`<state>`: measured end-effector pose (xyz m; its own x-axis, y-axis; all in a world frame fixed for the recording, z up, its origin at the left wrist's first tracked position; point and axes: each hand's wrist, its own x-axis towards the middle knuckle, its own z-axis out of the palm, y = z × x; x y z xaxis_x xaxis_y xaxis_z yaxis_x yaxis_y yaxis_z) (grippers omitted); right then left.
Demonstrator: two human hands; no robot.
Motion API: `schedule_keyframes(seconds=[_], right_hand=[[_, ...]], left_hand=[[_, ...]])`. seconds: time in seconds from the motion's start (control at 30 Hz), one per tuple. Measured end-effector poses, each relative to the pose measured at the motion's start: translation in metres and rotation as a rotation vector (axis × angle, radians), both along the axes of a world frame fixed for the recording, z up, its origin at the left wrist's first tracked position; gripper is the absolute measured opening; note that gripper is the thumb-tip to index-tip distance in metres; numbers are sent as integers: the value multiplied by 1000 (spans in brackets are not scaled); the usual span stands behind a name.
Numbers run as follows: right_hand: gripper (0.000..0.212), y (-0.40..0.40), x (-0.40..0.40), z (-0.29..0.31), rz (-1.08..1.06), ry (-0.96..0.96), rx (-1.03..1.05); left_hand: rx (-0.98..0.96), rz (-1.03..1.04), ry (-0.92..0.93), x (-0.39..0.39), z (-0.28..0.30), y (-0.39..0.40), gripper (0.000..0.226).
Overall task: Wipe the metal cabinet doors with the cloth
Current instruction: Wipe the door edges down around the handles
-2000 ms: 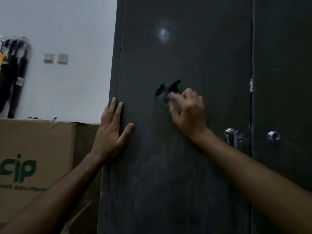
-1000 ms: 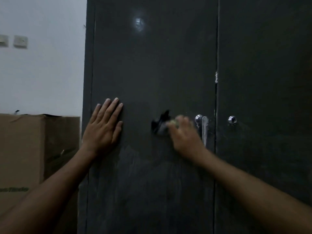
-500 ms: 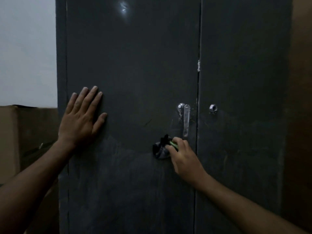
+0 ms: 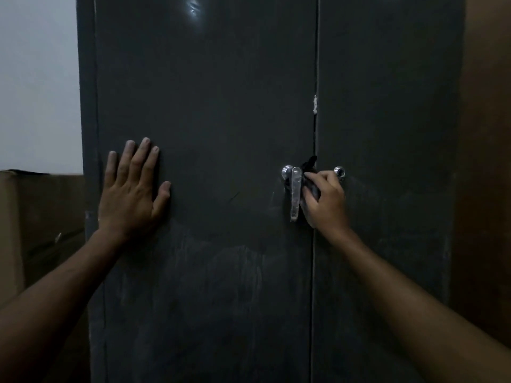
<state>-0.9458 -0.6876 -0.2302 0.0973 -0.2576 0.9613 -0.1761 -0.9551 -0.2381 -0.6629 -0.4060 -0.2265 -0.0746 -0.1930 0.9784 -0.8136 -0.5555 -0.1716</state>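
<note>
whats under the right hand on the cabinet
A dark cloth, bunched in the right hand beside the metal handle. The hand hides most of it, plus the door seam there.

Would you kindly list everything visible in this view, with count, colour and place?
left cabinet door: 1, dark grey, centre, smeared lower down
right cabinet door: 1, dark grey, right of the centre seam
lever handle: 1, silver, right edge of the left door
round lock: 1, silver, left edge of the right door
cloth: 1, dark, bunched between handle and seam
cardboard box: 1, brown, left of the cabinet
wall: 1, white, upper left
left hand: 1, flat on the left door
right hand: 1, grip on the cloth beside the handle
</note>
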Motion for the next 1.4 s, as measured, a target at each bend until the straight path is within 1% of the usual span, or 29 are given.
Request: schedule_keyframes(seconds=[0.07,0.13,0.17,0.2,0.23,0.33,0.4,0.43,0.47,0.53,0.57,0.6,0.63,0.7,0.73,0.77,0.8,0.87,0.9,0.97,1.03,1.1,1.17,1.23,1.3,1.37,1.4], right_hand=[[24,3,-2,-28,-3,74,-34],[16,10,-8,-62,0,242,-84],[16,9,-15,-69,2,321,-108],[17,5,-21,-65,-6,355,-122],[20,1,-25,-51,-18,338,-119],[26,-7,-18,4,-76,162,-27],[25,-1,-8,9,-35,88,18],[24,2,-6,-5,-8,107,7],[21,6,-7,-25,11,179,-24],[19,8,-21,-67,25,394,-73],[20,4,-28,-76,14,449,-78],[22,0,-32,-73,1,416,-49],[24,-2,-33,-63,-9,313,5],[27,0,-33,-29,-14,34,61],[29,8,-32,-10,-7,-58,25],[30,19,-29,5,0,-86,-41],[30,32,-25,17,3,-52,-113],[26,56,-7,22,-53,89,-234],[23,65,7,16,-102,138,-266],[22,77,41,2,-236,174,-236],[40,83,68,-12,-334,149,-169],[56,83,79,-29,-373,102,-112],[60,80,73,-61,-361,132,-104],[57,71,53,-101,-275,254,-120],[51,53,25,-124,-166,324,-122],[45,38,0,-124,-110,275,-113],[42,33,-9,-117,-98,196,-117]], left_hand=[[-3,5,0,-1,-1,-1,75],[10,1,6,0,0,-1,76],[10,2,9,0,0,-1,76],[8,5,10,0,0,-1,76],[7,7,12,0,0,-1,76],[0,2,8,0,0,0,75],[-8,9,3,0,-1,-1,75],[-8,11,1,0,-1,-1,75],[-7,12,1,0,-1,-1,75],[-1,11,4,-1,-1,0,76],[2,8,9,-1,-1,0,76],[6,8,16,-2,0,0,76],[11,8,22,-2,0,1,76],[13,9,29,-3,1,0,76],[11,11,30,-2,1,0,76],[9,12,28,-2,1,0,77],[7,12,26,-2,1,1,77],[5,15,18,-2,1,1,77],[4,17,16,-2,1,1,77],[4,21,22,-2,1,0,77],[4,29,23,-1,0,0,77],[2,42,16,0,-2,0,79],[9,50,16,0,-3,0,82],[17,58,26,-2,-3,0,85],[2,54,65,-8,-2,-3,88],[-26,37,133,-19,-3,-13,92],[-37,33,164,-25,-4,-20,94]])
